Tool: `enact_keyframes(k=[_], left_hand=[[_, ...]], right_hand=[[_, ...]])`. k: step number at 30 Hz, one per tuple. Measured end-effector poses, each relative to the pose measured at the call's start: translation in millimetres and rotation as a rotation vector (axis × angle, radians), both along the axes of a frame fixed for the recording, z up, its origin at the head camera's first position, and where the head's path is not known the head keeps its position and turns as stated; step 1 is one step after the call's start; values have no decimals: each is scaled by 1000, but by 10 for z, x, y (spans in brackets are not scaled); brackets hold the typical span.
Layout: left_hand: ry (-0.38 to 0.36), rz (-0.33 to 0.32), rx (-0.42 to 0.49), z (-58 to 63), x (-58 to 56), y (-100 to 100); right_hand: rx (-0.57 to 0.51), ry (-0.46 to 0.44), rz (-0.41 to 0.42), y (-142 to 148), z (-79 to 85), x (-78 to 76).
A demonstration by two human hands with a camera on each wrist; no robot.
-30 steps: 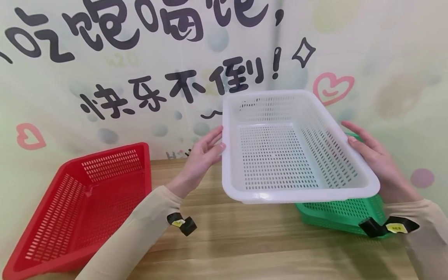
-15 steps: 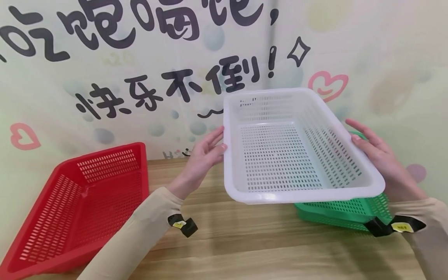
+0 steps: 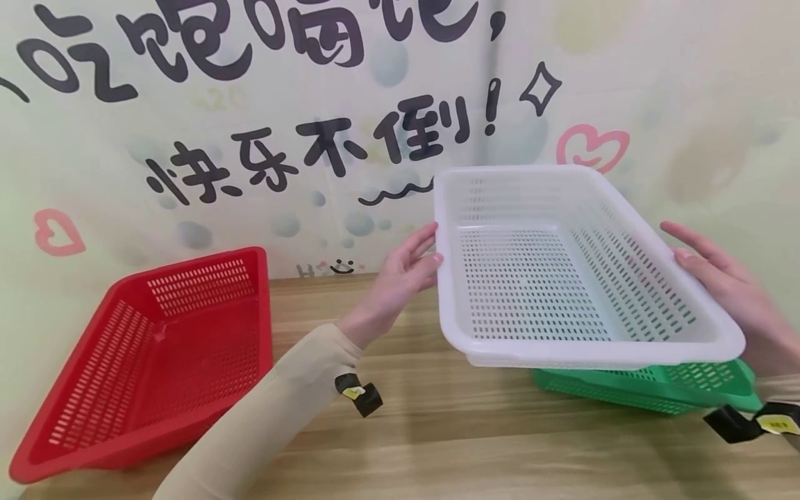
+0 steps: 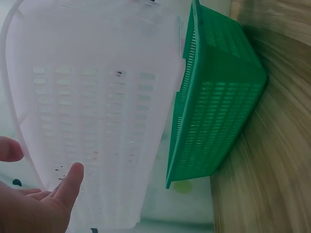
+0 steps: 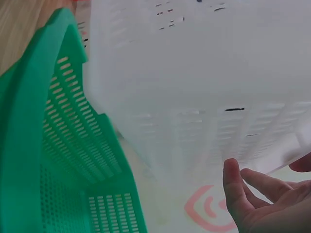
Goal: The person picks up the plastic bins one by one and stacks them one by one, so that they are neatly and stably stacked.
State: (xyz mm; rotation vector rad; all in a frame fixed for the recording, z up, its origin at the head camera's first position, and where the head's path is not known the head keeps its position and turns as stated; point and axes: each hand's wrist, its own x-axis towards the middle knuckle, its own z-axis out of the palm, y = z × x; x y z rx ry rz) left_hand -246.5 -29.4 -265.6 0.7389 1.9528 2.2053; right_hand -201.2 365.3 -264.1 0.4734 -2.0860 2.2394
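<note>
- White rectangular perforated plastic basket point(image 3: 600, 353) held tilted in the air, pinched at opposite rims between thumb and fingers of the left hand point(image 3: 400, 274) and the right hand point(image 3: 734, 292)
- Shifted rightward over the last second, farther from the red perforated plastic basket point(image 3: 145, 436) on the wood-grained table point(image 3: 437, 417)
- Partly hidden beneath in the head view: green perforated plastic basket point(image 3: 625, 399), with contact impossible to tell
- Judged as a carry in progress, not yet a set-down
</note>
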Motion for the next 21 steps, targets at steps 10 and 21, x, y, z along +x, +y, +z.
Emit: enact_keyframes(k=[10,21], left_hand=[[0,-32,-20,-9,-99,304],[-36,-68,7,-6,-178,692]], right_hand=[[-35,-11,7,287,-44,59],[326,-33,-154,803,-55,-7]])
